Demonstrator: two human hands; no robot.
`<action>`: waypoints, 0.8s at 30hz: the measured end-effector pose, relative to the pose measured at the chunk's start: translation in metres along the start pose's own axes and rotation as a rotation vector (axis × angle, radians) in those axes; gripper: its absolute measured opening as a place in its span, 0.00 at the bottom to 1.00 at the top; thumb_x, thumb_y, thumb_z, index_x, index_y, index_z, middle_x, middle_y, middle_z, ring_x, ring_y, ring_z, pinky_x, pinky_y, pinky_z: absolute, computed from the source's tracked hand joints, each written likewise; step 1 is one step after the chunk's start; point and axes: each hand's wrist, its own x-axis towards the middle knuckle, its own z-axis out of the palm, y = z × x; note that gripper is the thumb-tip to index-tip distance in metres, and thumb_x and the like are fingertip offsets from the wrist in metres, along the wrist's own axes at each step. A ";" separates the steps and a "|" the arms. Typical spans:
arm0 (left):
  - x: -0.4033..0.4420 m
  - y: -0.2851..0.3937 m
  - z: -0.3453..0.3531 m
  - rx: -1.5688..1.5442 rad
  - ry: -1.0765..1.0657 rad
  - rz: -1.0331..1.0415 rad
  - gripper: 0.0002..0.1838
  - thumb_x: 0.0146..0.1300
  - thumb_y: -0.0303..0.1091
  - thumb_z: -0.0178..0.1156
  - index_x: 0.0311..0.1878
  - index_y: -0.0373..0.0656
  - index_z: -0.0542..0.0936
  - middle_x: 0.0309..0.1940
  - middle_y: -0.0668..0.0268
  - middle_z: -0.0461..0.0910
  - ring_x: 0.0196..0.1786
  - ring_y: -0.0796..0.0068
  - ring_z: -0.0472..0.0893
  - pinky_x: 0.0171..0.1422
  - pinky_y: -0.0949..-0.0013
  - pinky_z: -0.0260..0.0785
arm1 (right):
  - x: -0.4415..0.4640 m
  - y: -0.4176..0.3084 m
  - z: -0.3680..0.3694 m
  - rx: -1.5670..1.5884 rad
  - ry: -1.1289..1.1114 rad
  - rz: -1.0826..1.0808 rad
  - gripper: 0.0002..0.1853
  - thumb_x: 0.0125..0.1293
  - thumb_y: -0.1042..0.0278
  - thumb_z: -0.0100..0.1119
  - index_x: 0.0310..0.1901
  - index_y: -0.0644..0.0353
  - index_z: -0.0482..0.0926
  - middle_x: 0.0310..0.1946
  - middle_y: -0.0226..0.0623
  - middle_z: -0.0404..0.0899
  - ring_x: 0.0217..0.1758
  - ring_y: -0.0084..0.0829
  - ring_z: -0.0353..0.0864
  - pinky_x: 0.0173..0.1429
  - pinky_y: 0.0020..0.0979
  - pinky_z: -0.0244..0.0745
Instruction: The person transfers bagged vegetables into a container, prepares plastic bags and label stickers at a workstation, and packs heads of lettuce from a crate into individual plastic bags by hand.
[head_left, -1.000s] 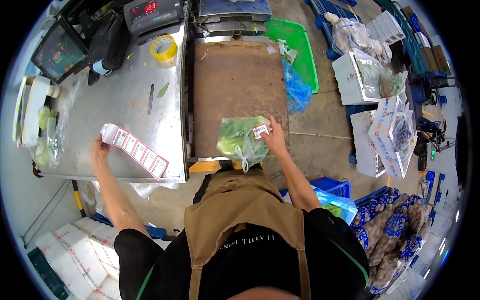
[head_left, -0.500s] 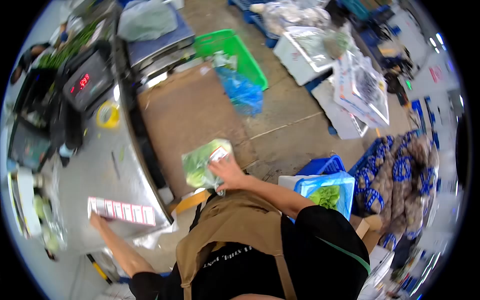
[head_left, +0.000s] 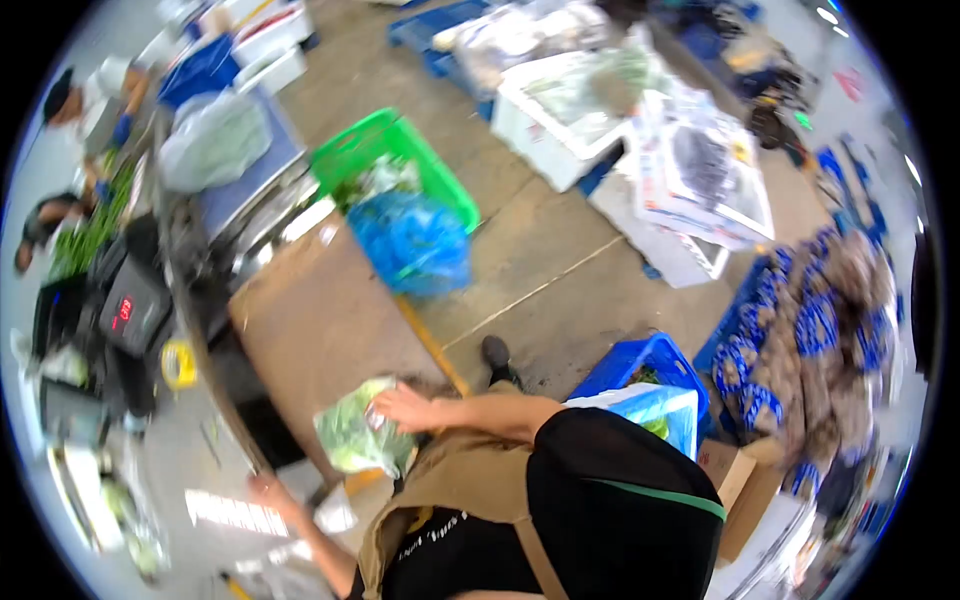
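Note:
My right hand [head_left: 405, 408] lies over a clear plastic bag of leafy greens [head_left: 350, 432], fingers curled on it and partly covering a white label [head_left: 375, 415]. The bag is at the near end of a brown board [head_left: 325, 290]. On the left, my left hand [head_left: 268, 492] is by the edge of a metal table [head_left: 170, 450], just above the right part of a strip of white labels [head_left: 235, 512]. Motion blur smears its fingers, so I cannot tell whether they touch the strip.
Yellow tape [head_left: 178, 364] and a scale display [head_left: 122, 312] are on the table. Beyond the board stand a green crate [head_left: 440, 170] and a blue plastic bag [head_left: 410, 240]. White foam boxes [head_left: 545, 130], a blue basket [head_left: 660, 360] and net sacks [head_left: 800, 340] are to the right.
My left hand has moved from the label strip's left end toward its right end. My right hand stays on the bag, its fingers more curled. The whole view has shifted.

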 end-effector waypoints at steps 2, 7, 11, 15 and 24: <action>-0.078 0.053 0.020 -0.199 -0.328 0.249 0.18 0.59 0.38 0.54 0.51 0.41 0.77 0.39 0.55 0.80 0.41 0.61 0.79 0.46 0.62 0.71 | 0.004 0.021 0.001 0.234 0.007 -0.088 0.21 0.42 0.63 0.66 0.43 0.50 0.79 0.44 0.34 0.77 0.53 0.33 0.73 0.53 0.47 0.64; -0.203 0.109 0.065 -0.058 -0.275 -0.040 0.31 0.53 0.51 0.64 0.52 0.35 0.72 0.45 0.44 0.74 0.50 0.45 0.74 0.54 0.53 0.67 | -0.010 0.048 -0.028 -0.026 -0.325 -0.121 0.27 0.52 0.66 0.55 0.58 0.50 0.70 0.58 0.42 0.65 0.62 0.38 0.63 0.58 0.50 0.58; -0.204 0.124 0.045 -0.058 -0.371 -0.082 0.25 0.49 0.42 0.66 0.47 0.34 0.75 0.43 0.44 0.75 0.47 0.44 0.74 0.51 0.54 0.68 | -0.036 0.076 -0.054 0.092 -0.452 0.072 0.20 0.51 0.69 0.54 0.49 0.56 0.76 0.53 0.49 0.71 0.49 0.44 0.76 0.53 0.49 0.66; -0.205 0.113 0.061 -0.097 -0.429 -0.109 0.14 0.52 0.39 0.62 0.29 0.34 0.76 0.25 0.48 0.76 0.32 0.47 0.77 0.38 0.53 0.68 | -0.048 0.095 -0.040 0.031 -0.540 0.014 0.09 0.51 0.68 0.53 0.35 0.59 0.78 0.36 0.49 0.77 0.36 0.48 0.79 0.38 0.46 0.76; -0.144 0.257 0.009 -0.728 -0.790 -0.127 0.14 0.56 0.31 0.57 0.20 0.38 0.65 0.15 0.70 0.64 0.15 0.80 0.66 0.18 0.72 0.61 | -0.034 0.050 -0.147 0.200 -0.205 0.011 0.46 0.44 0.63 0.68 0.66 0.52 0.56 0.60 0.47 0.58 0.51 0.52 0.71 0.52 0.46 0.70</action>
